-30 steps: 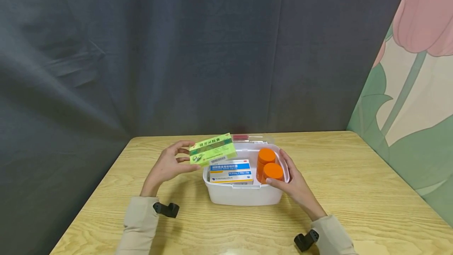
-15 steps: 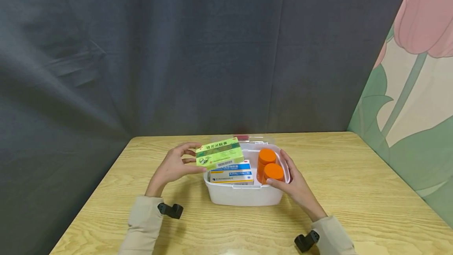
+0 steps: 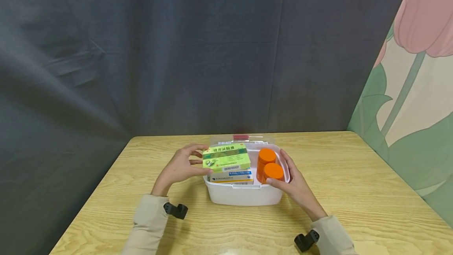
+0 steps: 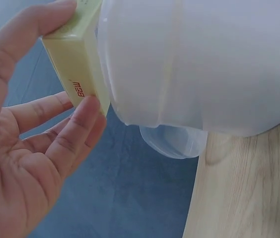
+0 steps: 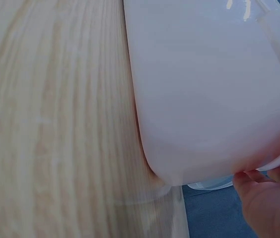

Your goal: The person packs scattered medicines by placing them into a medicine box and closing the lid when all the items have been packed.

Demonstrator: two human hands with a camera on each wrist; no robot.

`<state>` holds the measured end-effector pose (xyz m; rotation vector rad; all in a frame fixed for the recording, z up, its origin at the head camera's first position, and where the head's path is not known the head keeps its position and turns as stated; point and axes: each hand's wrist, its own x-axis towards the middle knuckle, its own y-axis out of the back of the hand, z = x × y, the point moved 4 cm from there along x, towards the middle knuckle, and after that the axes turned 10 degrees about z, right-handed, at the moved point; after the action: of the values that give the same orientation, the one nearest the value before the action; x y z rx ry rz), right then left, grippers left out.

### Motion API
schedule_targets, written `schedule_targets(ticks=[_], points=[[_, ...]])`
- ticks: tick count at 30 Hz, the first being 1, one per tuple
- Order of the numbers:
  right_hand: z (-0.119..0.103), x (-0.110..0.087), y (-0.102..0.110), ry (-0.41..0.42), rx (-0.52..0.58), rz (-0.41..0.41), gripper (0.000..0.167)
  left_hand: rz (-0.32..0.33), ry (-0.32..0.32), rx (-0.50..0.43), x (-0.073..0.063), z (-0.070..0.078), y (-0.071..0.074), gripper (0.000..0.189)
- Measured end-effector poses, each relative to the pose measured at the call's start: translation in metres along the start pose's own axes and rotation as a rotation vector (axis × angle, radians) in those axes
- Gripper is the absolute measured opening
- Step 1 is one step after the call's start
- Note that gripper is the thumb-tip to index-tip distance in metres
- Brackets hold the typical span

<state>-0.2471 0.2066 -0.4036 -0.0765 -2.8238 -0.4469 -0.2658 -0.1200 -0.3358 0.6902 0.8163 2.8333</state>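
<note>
In the head view my left hand [image 3: 179,167] pinches a green medicine box [image 3: 226,156] by its left end, thumb at the front and fingers behind. The box lies flat over the left half of a white plastic bin [image 3: 244,196], overlapping a blue-and-white medicine box [image 3: 231,178] inside. Up close, the left wrist view has the green box's pale end [image 4: 73,64] between thumb and fingertips, beside the bin's wall. My right hand [image 3: 299,186] grips the bin's right end, its thumb over the rim by two orange-capped bottles [image 3: 267,156] standing inside.
Behind the bin, its clear lid [image 3: 257,138] with a red part hangs open. All of this stands on a wooden table [image 3: 354,184]. A dark curtain [image 3: 212,50] closes off the back, and a flower-painted wall [image 3: 417,109] is at the right.
My left hand has moved right and slightly lower with the green medicine box, levelling it over the blue-and-white one. The right hand and the bin have stayed in place.
</note>
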Motion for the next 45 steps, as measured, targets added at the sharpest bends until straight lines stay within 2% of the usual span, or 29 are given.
schedule_targets(ticks=[14,24,45], points=[[0.003,0.001,-0.001,0.001,-0.005,0.002,0.097,-0.079,-0.043,0.017,0.003,0.009,-0.012,0.067],[0.003,0.0,-0.002,0.006,0.012,-0.01,0.096,-0.123,-0.031,-0.009,0.003,0.012,-0.021,0.07],[0.003,0.001,-0.002,0.005,0.023,-0.013,0.096,-0.173,-0.048,0.179,0.006,0.022,-0.03,0.071]])
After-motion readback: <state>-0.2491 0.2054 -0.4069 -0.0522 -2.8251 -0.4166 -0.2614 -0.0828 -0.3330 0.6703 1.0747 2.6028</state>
